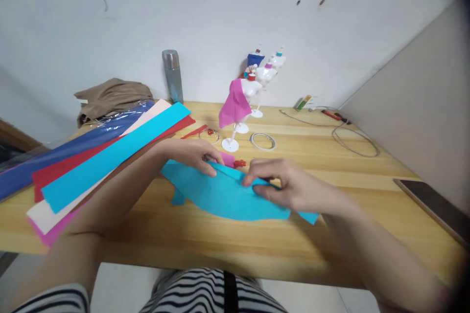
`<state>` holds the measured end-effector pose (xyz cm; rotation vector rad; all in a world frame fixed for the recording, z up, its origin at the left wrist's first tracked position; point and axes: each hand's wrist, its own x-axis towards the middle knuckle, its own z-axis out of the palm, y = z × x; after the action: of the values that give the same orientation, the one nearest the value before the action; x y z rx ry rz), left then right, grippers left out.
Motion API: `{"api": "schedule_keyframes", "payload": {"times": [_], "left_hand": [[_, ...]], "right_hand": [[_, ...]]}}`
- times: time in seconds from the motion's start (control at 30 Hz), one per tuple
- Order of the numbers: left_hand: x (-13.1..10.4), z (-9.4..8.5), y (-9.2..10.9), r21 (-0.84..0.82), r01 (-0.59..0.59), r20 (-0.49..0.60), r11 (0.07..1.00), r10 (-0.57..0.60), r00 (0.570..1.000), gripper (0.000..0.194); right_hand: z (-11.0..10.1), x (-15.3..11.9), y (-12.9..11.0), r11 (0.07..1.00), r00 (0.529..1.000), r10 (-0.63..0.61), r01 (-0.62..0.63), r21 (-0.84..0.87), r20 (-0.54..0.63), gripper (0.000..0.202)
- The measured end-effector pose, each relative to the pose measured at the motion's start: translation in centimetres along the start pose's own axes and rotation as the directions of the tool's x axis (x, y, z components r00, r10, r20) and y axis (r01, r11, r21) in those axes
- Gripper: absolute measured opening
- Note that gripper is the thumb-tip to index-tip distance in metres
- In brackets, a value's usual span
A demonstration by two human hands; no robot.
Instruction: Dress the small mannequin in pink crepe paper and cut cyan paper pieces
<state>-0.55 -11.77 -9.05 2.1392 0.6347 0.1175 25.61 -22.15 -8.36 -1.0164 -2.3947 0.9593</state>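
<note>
A turquoise piece of crepe-like paper (220,195) with a curved lower edge spreads across the front middle of the table. Its straight upper edge is folded over in a narrow band. My left hand (194,154) is closed on that edge at the left, thumb in front and the other fingers partly hidden behind. Farther right, my right hand (290,186) pinches the same edge, with thumb and forefinger close together. A narrow turquoise strip sticks out below the paper at each side. Just behind it lie a pink piece (225,159) and a small red ornament (240,163).
Coloured paper strips (121,154) fan out at left, beside brown cloth (113,98) and a thermos flask (172,76). Small white mannequins (251,89) stand at the back, the nearest draped in pink. A white ring (263,141), a cable (352,142) and a phone (433,205) lie rightward.
</note>
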Motion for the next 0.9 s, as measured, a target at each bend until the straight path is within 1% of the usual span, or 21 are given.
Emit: {"api": "schedule_keyframes", "payload": {"times": [0.07, 0.1, 0.2, 0.23, 0.27, 0.33, 0.4, 0.47, 0.53, 0.6, 0.7, 0.8, 0.9], "left_hand": [[0.3, -0.6, 0.5, -0.017, 0.013, 0.09, 1.0, -0.011, 0.996, 0.016], [0.4, -1.0, 0.7, -0.018, 0.016, 0.083, 1.0, -0.015, 0.996, 0.017], [0.2, -2.3, 1.6, 0.007, 0.033, -0.061, 0.999, -0.032, 0.998, 0.023], [0.1, -2.7, 1.8, 0.011, 0.041, -0.106, 0.999, -0.04, 0.994, 0.025], [-0.2, -3.0, 2.0, 0.011, 0.053, -0.146, 0.999, -0.051, 0.988, 0.025], [-0.6, -3.4, 2.4, 0.021, 0.082, -0.205, 0.996, -0.076, 0.976, 0.027], [-0.8, -3.6, 2.7, 0.039, 0.103, -0.234, 0.994, -0.091, 0.968, 0.03], [-0.6, -3.7, 3.1, 0.05, 0.102, -0.23, 0.994, -0.088, 0.969, 0.031], [-0.3, -3.7, 3.3, 0.043, 0.085, -0.215, 0.995, -0.074, 0.974, 0.028], [0.3, -3.8, 3.5, 0.032, 0.063, -0.211, 0.997, -0.055, 0.976, 0.028], [1.1, -3.8, 3.3, 0.006, 0.026, -0.241, 1.0, -0.024, 0.97, 0.031], [1.5, -3.8, 2.9, -0.012, 0.002, -0.256, 1.0, -0.005, 0.967, 0.031], [1.4, -3.7, 2.7, -0.022, 0.01, -0.292, 1.0, -0.016, 0.956, 0.037]], "right_hand": [[-1.9, 0.4, 0.6, 0.999, 0.998, 0.039, -0.038, 0.024, -0.058, 0.021], [-2.8, 0.5, 1.0, 0.998, 0.995, 0.058, -0.056, 0.031, -0.077, 0.027], [-5.3, 0.7, 2.1, 0.994, 0.984, 0.098, -0.104, -0.03, -0.147, 0.059], [-6.0, 0.7, 2.5, 0.991, 0.978, 0.103, -0.116, -0.064, -0.18, 0.068], [-6.6, 0.7, 2.9, 0.988, 0.972, 0.106, -0.128, -0.092, -0.209, 0.071], [-7.7, 0.7, 3.7, 0.981, 0.959, 0.121, -0.155, -0.116, -0.258, 0.066], [-8.6, 0.6, 4.3, 0.982, 0.942, 0.133, -0.166, -0.085, -0.309, 0.054], [-9.4, 0.5, 4.6, 0.99, 0.916, 0.124, -0.138, -0.008, -0.381, 0.047], [-9.9, 0.5, 4.6, 0.994, 0.883, 0.106, -0.079, 0.078, -0.458, 0.042], [-10.3, 0.5, 4.7, 0.988, 0.84, 0.107, -0.031, 0.15, -0.532, 0.037], [-10.7, 0.5, 5.1, 0.971, 0.755, 0.152, 0.005, 0.238, -0.638, 0.031], [-10.9, 0.4, 5.8, 0.96, 0.671, 0.219, -0.016, 0.281, -0.709, 0.027], [-11.2, 0.3, 6.3, 0.953, 0.621, 0.253, -0.028, 0.302, -0.742, 0.026]]}}
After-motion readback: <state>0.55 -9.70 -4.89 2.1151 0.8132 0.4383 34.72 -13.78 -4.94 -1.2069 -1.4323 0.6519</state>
